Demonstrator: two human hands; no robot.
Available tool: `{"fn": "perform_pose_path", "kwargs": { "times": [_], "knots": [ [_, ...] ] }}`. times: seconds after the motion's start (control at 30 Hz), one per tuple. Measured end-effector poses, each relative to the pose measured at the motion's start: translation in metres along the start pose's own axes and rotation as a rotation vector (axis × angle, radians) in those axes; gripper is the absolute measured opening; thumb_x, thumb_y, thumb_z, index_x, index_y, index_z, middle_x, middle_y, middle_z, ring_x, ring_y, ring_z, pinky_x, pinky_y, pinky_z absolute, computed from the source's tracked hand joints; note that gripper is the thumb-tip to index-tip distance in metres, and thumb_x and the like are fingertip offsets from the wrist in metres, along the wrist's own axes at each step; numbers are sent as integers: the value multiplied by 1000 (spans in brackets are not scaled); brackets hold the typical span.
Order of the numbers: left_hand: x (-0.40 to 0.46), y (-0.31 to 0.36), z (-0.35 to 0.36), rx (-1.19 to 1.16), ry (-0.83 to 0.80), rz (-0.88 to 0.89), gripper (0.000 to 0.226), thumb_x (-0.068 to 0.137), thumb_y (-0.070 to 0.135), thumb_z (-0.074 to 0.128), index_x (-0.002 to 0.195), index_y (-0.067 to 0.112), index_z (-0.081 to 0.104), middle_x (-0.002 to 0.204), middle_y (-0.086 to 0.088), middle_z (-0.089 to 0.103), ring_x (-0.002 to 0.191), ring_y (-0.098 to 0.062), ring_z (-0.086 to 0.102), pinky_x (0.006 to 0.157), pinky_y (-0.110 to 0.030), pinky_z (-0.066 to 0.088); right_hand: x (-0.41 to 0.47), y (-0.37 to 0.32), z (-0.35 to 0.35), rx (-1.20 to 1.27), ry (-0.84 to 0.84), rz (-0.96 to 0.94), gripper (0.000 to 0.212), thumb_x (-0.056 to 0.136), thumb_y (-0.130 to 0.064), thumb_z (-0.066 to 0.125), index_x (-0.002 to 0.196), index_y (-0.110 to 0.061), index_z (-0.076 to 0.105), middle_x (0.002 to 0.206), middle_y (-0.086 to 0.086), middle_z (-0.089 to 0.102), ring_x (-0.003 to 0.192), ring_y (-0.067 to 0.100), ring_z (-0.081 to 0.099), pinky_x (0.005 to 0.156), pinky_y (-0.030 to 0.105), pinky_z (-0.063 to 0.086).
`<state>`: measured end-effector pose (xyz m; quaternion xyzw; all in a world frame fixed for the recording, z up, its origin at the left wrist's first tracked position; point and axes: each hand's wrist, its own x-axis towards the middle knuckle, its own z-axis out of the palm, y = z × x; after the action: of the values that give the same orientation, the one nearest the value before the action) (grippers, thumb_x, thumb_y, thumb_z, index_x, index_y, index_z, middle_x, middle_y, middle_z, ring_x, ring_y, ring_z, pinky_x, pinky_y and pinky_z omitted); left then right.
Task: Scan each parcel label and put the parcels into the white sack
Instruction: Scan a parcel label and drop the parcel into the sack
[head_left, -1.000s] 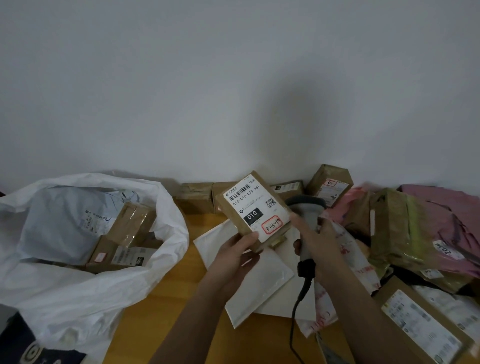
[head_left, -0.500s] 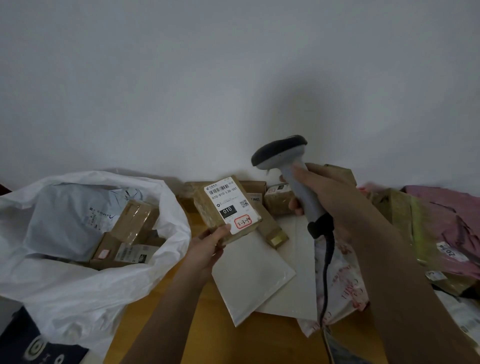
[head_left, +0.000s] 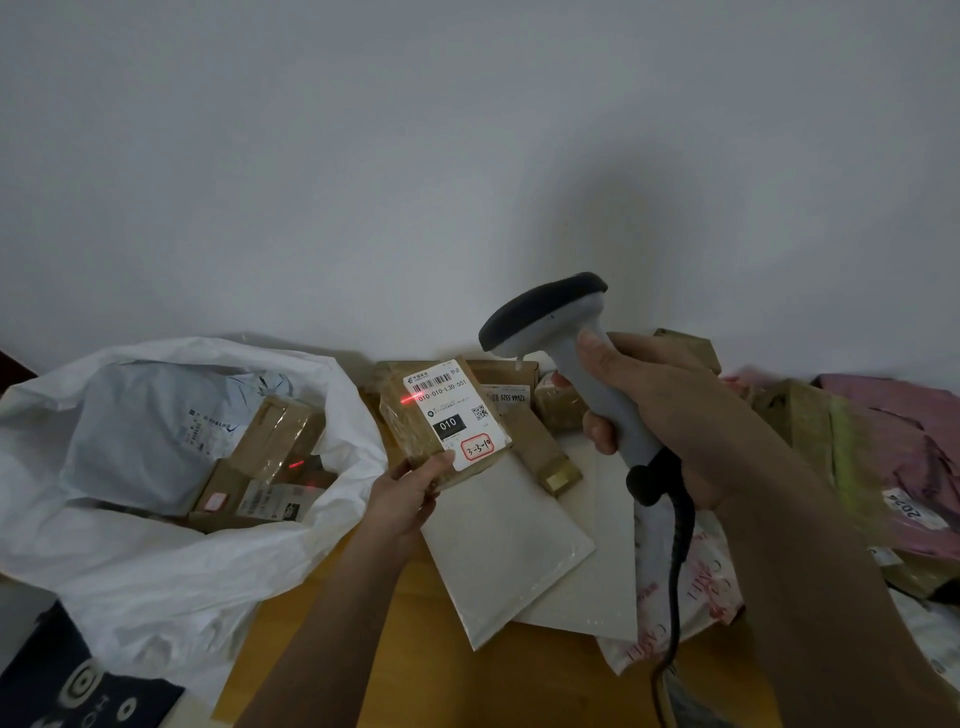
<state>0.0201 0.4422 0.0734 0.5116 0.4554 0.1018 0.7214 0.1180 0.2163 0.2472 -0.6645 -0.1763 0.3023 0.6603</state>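
From my remote seat I see a plain pale wall (head_left: 467, 156) filling everything above the grip (dim, even light, a soft shadow behind it). Below the grip lies a warm wooden table (head_left: 519, 686).

The sack (head_left: 156, 561) lies left of the held parcel (head_left: 441, 421), with the scanner (head_left: 566, 358) right.

Labelled parcel (head_left: 444, 423) in left hand (head_left: 408, 493), scanner (head_left: 571, 358) in right hand (head_left: 660, 415).
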Motion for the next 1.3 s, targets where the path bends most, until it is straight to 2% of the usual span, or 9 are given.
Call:
{"fn": "perform_pose_path", "kwargs": {
  "times": [0.17, 0.5, 0.63, 0.8, 0.87, 0.93, 1.03, 1.2, 1.3],
  "knots": [
    [1, -2, -2, 7, 6, -6, 69, 74, 26, 82, 134, 12, 51, 120, -5, 66, 110, -21, 61, 88, -30, 50, -3, -5, 0, -3, 36, -5, 33, 95, -40, 52, 98, -10, 64, 87, 10, 61, 52, 14, 51, 51, 26, 44],
    [0, -4, -5, -22, -5, -12, 83, 61, 30, 87, 135, 11, 52, 120, -6, 67, 110, -21, 62, 99, -35, 49, -4, -6, 6, 7, 21, -33, 38, 92, -41, 54, 102, -6, 64, 89, 14, 62, 52, 15, 51, 51, 28, 43],
    [-8, -2, -8, -92, 23, 1, 57, 77, 27, 79, 128, 10, 58, 115, -5, 70, 107, -21, 64, 88, -31, 52, 1, -1, 14, 58, -24, 19, 38, 93, -41, 53, 104, -6, 63, 69, 4, 62, 50, 15, 52, 47, 24, 43],
    [-23, 13, -20, -331, 195, 71, 35, 88, 35, 68, 115, 15, 60, 112, -4, 68, 104, -20, 63, 82, -29, 53, 10, 13, 31, 79, -44, 111, 34, 97, -37, 50, 107, -6, 60, 59, 3, 57, 47, 12, 52, 43, 19, 44],
    [-20, 20, -34, -441, 295, 113, 45, 88, 40, 67, 124, 16, 53, 115, -3, 64, 105, -18, 61, 82, -30, 54, 15, 17, 38, 115, -34, 143, 31, 97, -35, 52, 103, -6, 61, 62, 5, 57, 46, 13, 52, 41, 19, 45],
    [-18, 30, -51, -527, 416, 146, 69, 86, 43, 70, 140, 14, 40, 125, -4, 58, 110, -18, 58, 94, -34, 52, 19, 20, 46, 128, -28, 173, 30, 97, -33, 53, 103, -5, 62, 68, 8, 57, 43, 12, 52, 40, 20, 45],
    [-6, 48, -81, -633, 563, 210, 79, 85, 42, 72, 143, 8, 31, 126, -6, 55, 109, -19, 58, 92, -35, 53, 24, 25, 55, 134, -33, 196, 30, 96, -32, 53, 102, -3, 61, 70, 9, 55, 40, 12, 52, 38, 21, 44],
    [27, 70, -136, -580, 451, 225, 65, 92, 57, 53, 140, 14, 41, 127, -7, 58, 113, -25, 61, 97, -43, 52, 34, 34, 65, 88, -21, 223, 28, 97, -30, 52, 98, -4, 61, 69, 7, 57, 38, 11, 52, 37, 19, 43],
    [38, 65, -147, -513, 422, 120, 40, 97, 41, 55, 124, 12, 53, 114, -8, 61, 106, -23, 61, 95, -37, 54, 43, 41, 69, 36, 2, 250, 27, 97, -30, 51, 94, -4, 59, 73, 9, 55, 36, 9, 51, 36, 19, 42]
  ]
}}
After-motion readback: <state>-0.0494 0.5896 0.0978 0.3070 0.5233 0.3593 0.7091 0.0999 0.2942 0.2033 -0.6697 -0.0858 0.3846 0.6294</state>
